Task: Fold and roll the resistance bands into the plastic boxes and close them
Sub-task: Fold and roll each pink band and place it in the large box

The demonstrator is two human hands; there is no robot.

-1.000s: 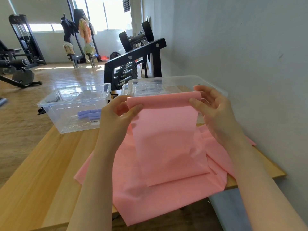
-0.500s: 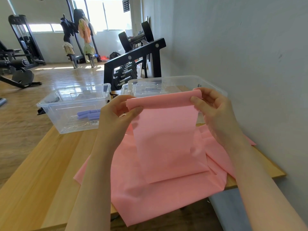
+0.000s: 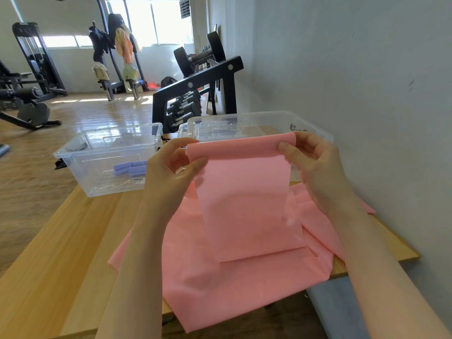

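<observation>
A pink resistance band [image 3: 247, 206] hangs from both my hands above the wooden table [image 3: 56, 253], its top edge rolled into a narrow tube. My left hand [image 3: 171, 172] pinches the roll's left end and my right hand [image 3: 315, 165] pinches its right end. The band's loose length lies spread on the table and droops over the front edge. An open clear plastic box [image 3: 80, 157] at the left holds rolled purple bands [image 3: 130, 167]. A second clear box [image 3: 315, 128] stands behind the pink roll, with clear lids inside; my hands hide part of it.
A grey wall [image 3: 367, 81] runs close along the table's right side. A black dumbbell rack [image 3: 195, 94] stands just beyond the table's far end. Gym machines and hanging clothes are far back on the wooden floor.
The roll at the band's top edge has grown slightly thicker and the hanging sheet has shortened a little. Both hands stay at about the same height.
</observation>
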